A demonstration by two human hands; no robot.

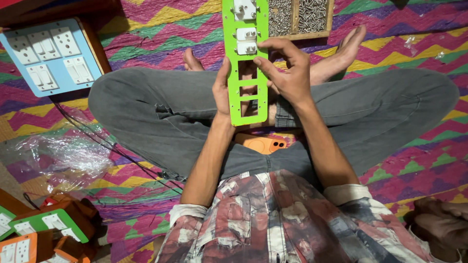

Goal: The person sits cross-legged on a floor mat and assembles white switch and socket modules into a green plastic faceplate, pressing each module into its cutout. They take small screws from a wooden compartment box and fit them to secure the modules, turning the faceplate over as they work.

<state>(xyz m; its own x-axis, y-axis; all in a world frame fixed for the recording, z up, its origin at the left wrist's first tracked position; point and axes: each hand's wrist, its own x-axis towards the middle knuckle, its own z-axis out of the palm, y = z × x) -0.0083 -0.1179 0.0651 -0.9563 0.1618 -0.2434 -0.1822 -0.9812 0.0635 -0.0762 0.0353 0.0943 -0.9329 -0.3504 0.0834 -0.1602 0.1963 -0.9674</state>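
Green switch plate [249, 104], long and narrow, is held upright over the crossed legs [146, 112] at frame centre, its 12 o'clock end carrying white switch modules [245, 34] and its lower cutouts empty. Left hand [223, 92] clamps the 9 o'clock edge, likely as a brace; right hand [287, 73] pinches the 3 o'clock edge, fingertips beside the lowest module. Wooden screw tray [297, 19] sits at 12 o'clock, within reach; orange phone [261, 144] rests in the lap at 6 o'clock.
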